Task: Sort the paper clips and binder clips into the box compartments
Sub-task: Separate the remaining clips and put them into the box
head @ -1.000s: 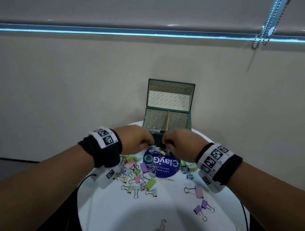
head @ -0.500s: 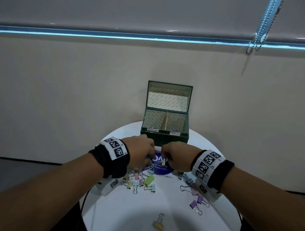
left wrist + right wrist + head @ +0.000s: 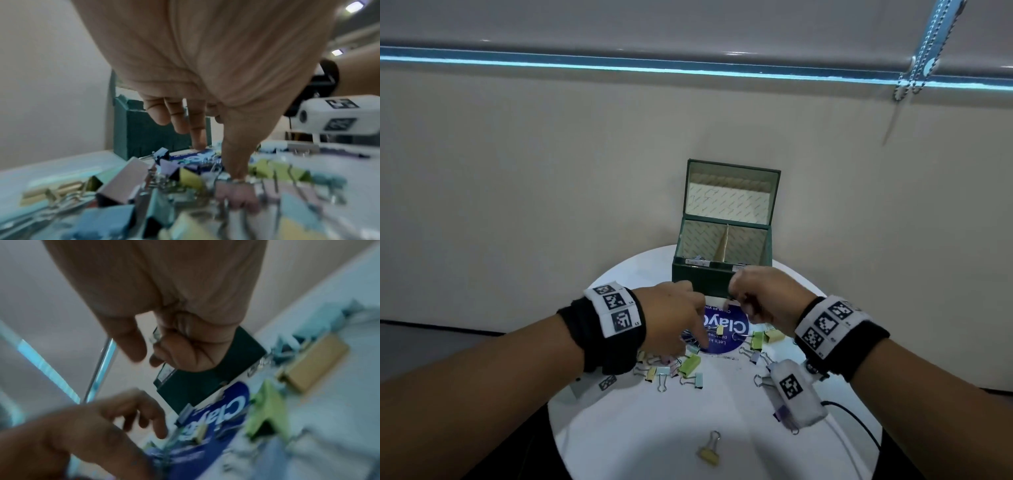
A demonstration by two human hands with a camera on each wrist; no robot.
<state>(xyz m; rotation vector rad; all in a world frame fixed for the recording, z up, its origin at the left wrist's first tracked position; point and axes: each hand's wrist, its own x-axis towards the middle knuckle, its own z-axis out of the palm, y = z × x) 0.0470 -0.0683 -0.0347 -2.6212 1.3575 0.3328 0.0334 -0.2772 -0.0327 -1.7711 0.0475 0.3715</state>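
The green box (image 3: pixel 720 281) stands open at the back of the table, a divider splitting it into two compartments. My right hand (image 3: pixel 736 298) hovers just before its front wall, above the table. In the right wrist view its curled fingers (image 3: pixel 185 350) and thumb pinch a small metal clip (image 3: pixel 155 337). My left hand (image 3: pixel 695 339) reaches down into the pile of pastel binder clips (image 3: pixel 671 366). Its fingers are spread and fairly straight; the thumb (image 3: pixel 234 162) touches wire clips and a fingertip (image 3: pixel 198 142) touches the table by the box (image 3: pixel 144 133).
The round white table (image 3: pixel 619 428) carries a blue round sticker (image 3: pixel 726 334) in front of the box. More binder clips (image 3: pixel 760 339) lie right of it, and a lone yellow one (image 3: pixel 709 454) near the front edge. A wall rises close behind the box.
My right hand has risen from the clips up to the box's front wall with a small clip. My left hand stays low over the pile, its fingers now spread.
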